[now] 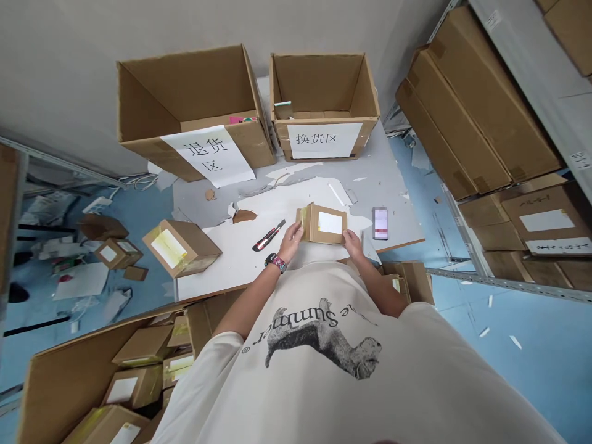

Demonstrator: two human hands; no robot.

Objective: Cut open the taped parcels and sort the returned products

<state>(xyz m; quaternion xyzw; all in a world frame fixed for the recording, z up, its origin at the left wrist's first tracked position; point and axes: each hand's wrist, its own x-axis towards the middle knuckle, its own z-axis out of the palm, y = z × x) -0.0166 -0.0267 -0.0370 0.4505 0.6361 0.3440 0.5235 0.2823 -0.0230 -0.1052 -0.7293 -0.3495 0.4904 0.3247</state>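
At the bench (217, 262) front, your left hand (290, 242) and right hand (354, 245) grip a small cardboard box (313, 223) by its ends, probably keeping the white label (330, 222) facing you; a box cutter (269, 235) lies at nine o'clock.

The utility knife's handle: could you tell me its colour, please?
The knife handle is red and black; head view.

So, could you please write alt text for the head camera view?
A person's left hand and right hand hold a small brown cardboard box with a white label over a worn white table, beside a red-and-black utility knife and a smartphone. Two open brown cardboard boxes with white paper signs stand beyond.
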